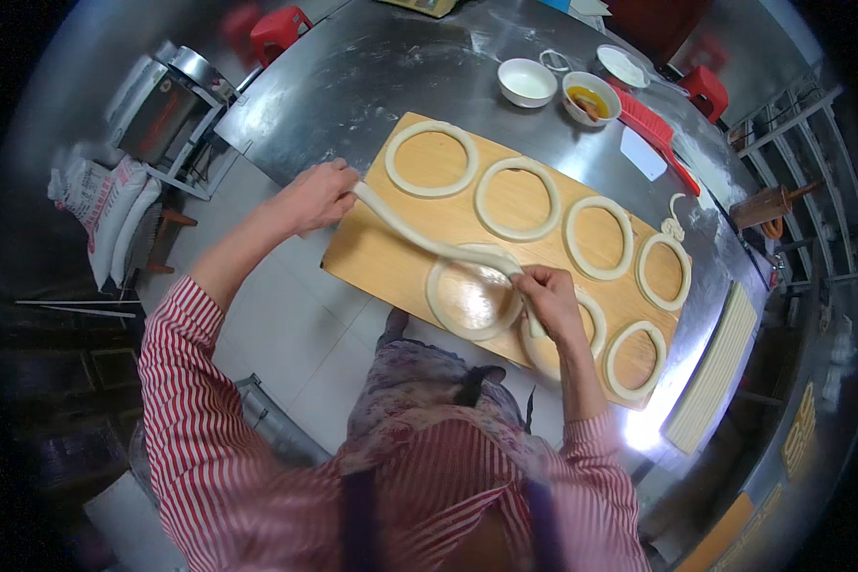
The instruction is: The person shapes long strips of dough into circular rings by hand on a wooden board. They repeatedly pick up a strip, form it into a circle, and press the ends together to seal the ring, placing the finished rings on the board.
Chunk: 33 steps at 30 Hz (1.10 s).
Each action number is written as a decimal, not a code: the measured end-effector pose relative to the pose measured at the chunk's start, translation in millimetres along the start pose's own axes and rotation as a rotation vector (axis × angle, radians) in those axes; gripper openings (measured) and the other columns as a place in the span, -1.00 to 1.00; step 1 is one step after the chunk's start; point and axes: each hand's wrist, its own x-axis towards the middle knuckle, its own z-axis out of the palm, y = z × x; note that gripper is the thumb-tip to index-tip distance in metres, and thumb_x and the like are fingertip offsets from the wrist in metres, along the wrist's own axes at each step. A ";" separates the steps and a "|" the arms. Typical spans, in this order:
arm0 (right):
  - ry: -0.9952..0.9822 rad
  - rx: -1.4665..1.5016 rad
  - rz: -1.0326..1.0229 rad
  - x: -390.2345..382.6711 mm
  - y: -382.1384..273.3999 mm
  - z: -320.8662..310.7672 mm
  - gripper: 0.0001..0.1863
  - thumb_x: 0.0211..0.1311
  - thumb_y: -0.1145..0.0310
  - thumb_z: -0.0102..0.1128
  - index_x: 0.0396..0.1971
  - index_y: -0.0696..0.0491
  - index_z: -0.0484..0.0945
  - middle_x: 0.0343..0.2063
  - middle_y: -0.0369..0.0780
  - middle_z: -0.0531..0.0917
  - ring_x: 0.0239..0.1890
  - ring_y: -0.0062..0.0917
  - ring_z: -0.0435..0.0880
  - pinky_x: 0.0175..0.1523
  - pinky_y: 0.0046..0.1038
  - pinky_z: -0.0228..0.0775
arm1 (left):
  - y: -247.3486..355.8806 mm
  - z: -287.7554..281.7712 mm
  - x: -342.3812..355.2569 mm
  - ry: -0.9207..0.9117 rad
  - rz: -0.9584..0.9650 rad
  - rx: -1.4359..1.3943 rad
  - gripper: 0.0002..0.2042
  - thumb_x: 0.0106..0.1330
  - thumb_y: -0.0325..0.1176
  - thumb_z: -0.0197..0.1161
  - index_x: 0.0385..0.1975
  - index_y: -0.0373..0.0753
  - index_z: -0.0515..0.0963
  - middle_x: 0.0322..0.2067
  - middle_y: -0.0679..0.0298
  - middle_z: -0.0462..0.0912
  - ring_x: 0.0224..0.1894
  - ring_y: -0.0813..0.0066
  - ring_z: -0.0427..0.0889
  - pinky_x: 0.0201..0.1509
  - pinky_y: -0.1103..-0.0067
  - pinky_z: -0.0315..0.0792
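Note:
A long pale dough rope (400,224) runs diagonally between my hands above a wooden board (362,248). My left hand (324,195) pinches one end beyond the board's left side. My right hand (543,296) grips the rope over the lower middle, with a short length hanging below the fingers. Several dough rings lie on the board, including one at the top left (431,129), one in the upper middle (484,195) and one at the lower right (618,386). The rope and right hand partly cover two rings at the lower middle.
Beyond the board on the steel table (372,57) are white bowls (526,74), a red plastic tool (643,122), a white scraper (643,153) and a dough scrap (672,229). Long dough strips (715,367) lie at right. Sacks (105,219) and a machine (162,114) stand left.

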 end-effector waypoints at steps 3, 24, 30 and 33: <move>0.230 0.048 0.031 41.6 -14.0 57.9 -0.73 0.20 0.28 0.32 -0.34 0.22 0.73 -0.65 -0.28 0.65 -0.59 -0.67 0.58 -0.45 -0.49 0.39 | -37.1 41.9 11.2 0.275 -0.147 -0.247 -0.78 0.27 -0.36 0.18 -0.18 -0.35 0.53 -0.25 -0.05 0.55 -0.16 -0.04 0.59 -0.08 0.17 0.47; 0.404 -1.048 -0.110 159.6 25.3 185.0 -0.64 0.13 0.11 0.38 -0.32 0.11 0.57 -0.34 -0.04 0.66 -0.34 -0.09 0.70 -0.28 -0.10 0.51 | -95.7 197.5 31.9 0.247 -0.333 -0.390 -0.58 0.28 -0.18 0.33 0.05 -0.24 0.45 -0.10 -0.07 0.59 -0.11 -0.21 0.61 -0.11 0.07 0.49; 0.269 -1.050 -0.216 118.1 -16.3 179.0 -0.69 0.09 0.27 0.32 -0.17 0.04 0.56 -0.07 -0.10 0.62 -0.17 -0.17 0.70 -0.22 -0.13 0.56 | -109.0 181.6 15.1 0.334 -0.171 -0.492 -0.62 0.25 -0.31 0.29 0.06 -0.24 0.48 -0.11 0.01 0.58 -0.07 -0.13 0.60 -0.04 0.06 0.48; -0.243 -0.964 -0.393 85.8 -2.3 172.9 -0.62 0.11 0.32 0.28 -0.03 0.02 0.57 0.08 -0.13 0.57 -0.05 -0.23 0.69 -0.15 -0.22 0.59 | -127.1 166.2 -9.4 0.284 0.347 -0.458 -0.63 0.15 -0.38 0.30 -0.01 -0.23 0.54 -0.12 0.07 0.56 0.00 0.03 0.57 0.11 0.11 0.43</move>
